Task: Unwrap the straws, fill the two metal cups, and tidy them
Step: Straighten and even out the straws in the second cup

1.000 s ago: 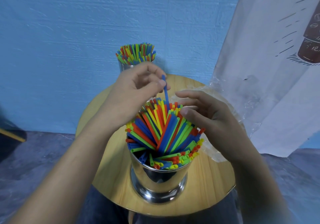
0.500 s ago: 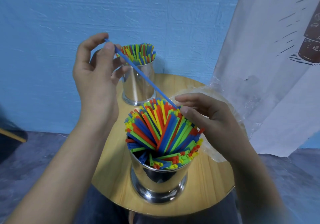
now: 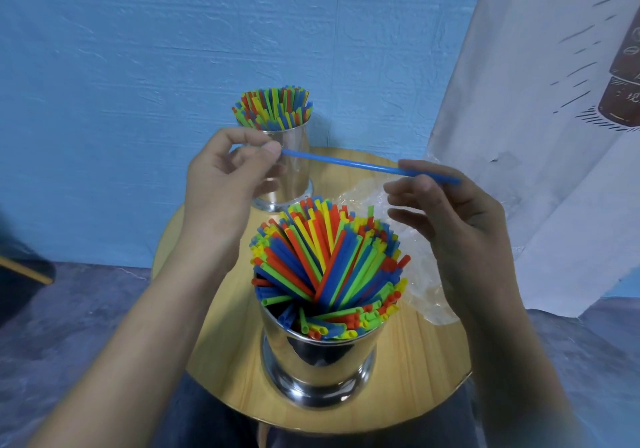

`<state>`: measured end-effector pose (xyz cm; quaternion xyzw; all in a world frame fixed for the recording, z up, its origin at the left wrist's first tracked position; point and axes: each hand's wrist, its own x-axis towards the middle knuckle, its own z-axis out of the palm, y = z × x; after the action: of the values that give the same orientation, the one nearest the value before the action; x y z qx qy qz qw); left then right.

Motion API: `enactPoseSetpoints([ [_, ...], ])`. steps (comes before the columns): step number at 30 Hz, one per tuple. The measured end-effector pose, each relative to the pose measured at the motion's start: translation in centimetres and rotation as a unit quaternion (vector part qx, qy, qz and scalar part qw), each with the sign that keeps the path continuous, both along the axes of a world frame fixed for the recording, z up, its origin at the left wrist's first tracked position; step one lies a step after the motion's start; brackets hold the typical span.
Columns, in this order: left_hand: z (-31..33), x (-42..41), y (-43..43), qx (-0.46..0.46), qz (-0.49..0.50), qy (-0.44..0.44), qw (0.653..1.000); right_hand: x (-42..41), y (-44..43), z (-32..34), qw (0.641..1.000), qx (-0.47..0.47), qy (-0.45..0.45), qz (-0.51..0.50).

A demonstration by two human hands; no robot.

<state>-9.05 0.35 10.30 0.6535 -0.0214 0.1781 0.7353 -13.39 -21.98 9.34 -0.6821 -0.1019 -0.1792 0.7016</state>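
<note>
The blue straw (image 3: 363, 165) comes free — held level in both hands
Its tip, lately in the near cup (image 3: 318, 361) at 6 o'clock, now clears it; the left hand (image 3: 221, 184) pinches one end, the right hand (image 3: 450, 219) pinches the other. It probably goes back in straighter, or into the far cup (image 3: 294, 163) at 12 o'clock.

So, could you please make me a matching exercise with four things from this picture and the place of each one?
Things:
1. blue straw
2. near metal cup
3. far metal cup
4. clear plastic wrapper

Places:
a. back of the table, by the blue wall
b. in the air, pinched by the left hand
c. on the table, right of the near metal cup
d. front of the table

Pairs: 1-b, 2-d, 3-a, 4-c.
</note>
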Motion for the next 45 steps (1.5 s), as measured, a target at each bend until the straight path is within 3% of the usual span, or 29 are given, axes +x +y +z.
enactPoseSetpoints([
  [3,0.1,-0.4,-0.1,0.109,-0.048,0.034,0.992,0.1,-0.1,0.1,0.997,0.076,0.003,-0.024],
  [7,0.7,-1.2,-0.1,0.292,-0.177,0.05,0.938,0.1,-0.5,0.6,0.986,0.154,-0.016,-0.057],
  [10,1.4,-1.5,-0.1,0.343,-0.233,0.063,0.908,0.2,-0.7,0.8,0.987,0.136,-0.025,-0.081],
  [13,1.6,-1.4,-0.1,0.347,-0.228,0.063,0.908,0.2,-0.6,0.7,0.992,0.088,-0.025,-0.09],
  [20,1.8,-1.2,-0.1,0.342,-0.213,0.077,0.912,-0.3,0.2,0.8,0.997,-0.031,-0.052,-0.054],
  [28,1.8,-0.9,-0.3,0.319,-0.203,0.055,0.924,-0.7,0.7,0.9,0.992,-0.099,-0.072,-0.017],
  [33,2.1,-0.8,-0.6,0.295,-0.177,0.0,0.939,-0.4,0.4,0.4,0.979,-0.188,-0.077,0.023],
  [37,2.3,-0.7,-0.6,0.225,-0.15,-0.073,0.96,0.0,0.4,0.0,0.97,-0.229,-0.042,0.074],
  [41,2.2,-0.3,-0.3,0.12,-0.064,-0.147,0.98,0.1,0.2,0.0,0.97,-0.221,-0.029,0.094],
  [45,2.2,-0.1,0.4,-0.01,0.006,-0.148,0.989,0.1,0.2,0.0,0.969,-0.226,-0.023,0.097],
])
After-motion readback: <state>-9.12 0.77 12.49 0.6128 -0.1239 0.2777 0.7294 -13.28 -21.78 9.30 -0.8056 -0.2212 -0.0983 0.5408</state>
